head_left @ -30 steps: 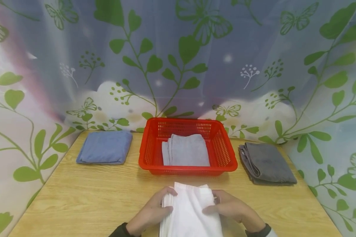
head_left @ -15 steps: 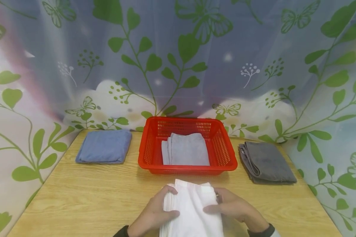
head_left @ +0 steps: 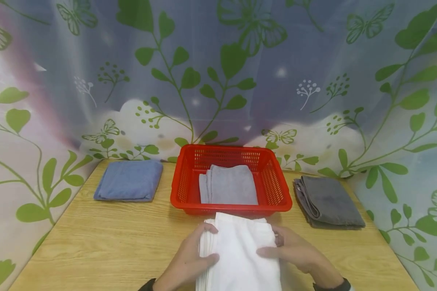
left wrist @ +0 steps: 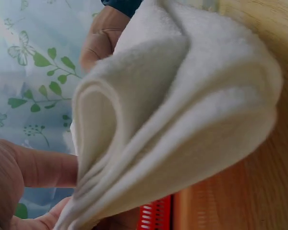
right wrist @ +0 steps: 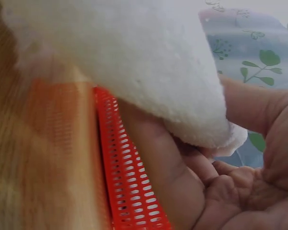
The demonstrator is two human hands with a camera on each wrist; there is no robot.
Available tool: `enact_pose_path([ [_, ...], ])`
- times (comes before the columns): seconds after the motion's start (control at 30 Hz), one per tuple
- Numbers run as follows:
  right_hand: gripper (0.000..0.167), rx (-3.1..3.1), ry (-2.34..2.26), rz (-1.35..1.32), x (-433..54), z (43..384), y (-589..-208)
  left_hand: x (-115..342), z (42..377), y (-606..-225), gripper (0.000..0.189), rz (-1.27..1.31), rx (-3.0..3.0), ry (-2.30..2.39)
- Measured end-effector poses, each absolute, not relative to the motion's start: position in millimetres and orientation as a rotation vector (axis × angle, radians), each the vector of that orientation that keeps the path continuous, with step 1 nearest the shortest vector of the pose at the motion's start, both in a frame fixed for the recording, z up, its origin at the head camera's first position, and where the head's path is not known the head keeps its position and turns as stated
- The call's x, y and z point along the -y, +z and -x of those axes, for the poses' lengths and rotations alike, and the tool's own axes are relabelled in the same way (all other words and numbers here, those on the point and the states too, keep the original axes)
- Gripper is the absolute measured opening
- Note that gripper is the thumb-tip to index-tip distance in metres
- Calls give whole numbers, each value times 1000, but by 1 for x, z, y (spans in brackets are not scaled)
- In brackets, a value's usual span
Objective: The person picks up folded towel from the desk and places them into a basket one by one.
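A folded white towel (head_left: 242, 254) is held between both hands in front of the basket, its far edge overlapping the basket's front rim in the head view. My left hand (head_left: 191, 258) grips its left side, thumb on top and fingers at the layered edge. The right side is pinched by my right hand (head_left: 298, 252), with the thumb above and fingers underneath. Several stacked folds of the towel (left wrist: 149, 120) show in the left wrist view. In the right wrist view, fingers (right wrist: 158, 158) reach under the towel (right wrist: 134, 62).
A red perforated basket (head_left: 178, 178) stands at the back centre, with a folded light grey towel (head_left: 233, 186) inside. To its left lies a folded blue towel (head_left: 129, 180); to its right, a folded dark grey towel (head_left: 329, 202). A printed curtain (head_left: 218, 81) hangs behind the wooden table (head_left: 113, 242).
Both hands have carried the white towel a little forward, toward the basket, and the right hand has shifted slightly right. The basket and the other towels have stayed in place.
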State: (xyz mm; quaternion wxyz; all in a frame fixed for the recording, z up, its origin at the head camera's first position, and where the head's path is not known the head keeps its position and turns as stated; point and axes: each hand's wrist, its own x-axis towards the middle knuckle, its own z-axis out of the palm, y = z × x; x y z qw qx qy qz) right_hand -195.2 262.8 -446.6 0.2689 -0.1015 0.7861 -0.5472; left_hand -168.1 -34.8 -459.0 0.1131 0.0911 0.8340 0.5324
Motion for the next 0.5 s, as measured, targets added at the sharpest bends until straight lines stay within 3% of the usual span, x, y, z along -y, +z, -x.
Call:
enact_pose_path([
  [0.17, 70, -1953, -1614, 335, -269, 195, -441, 34, 168, -449, 47, -217, -2427, 1618],
  [0.4, 86, -1954, -1649, 232, -273, 195, -425, 37, 170, -437, 46, -258, -2352, 1804],
  [0.5, 79, -1950, -1671, 229, -274, 196, -419, 38, 170, -432, 46, -287, -2249, 1928],
])
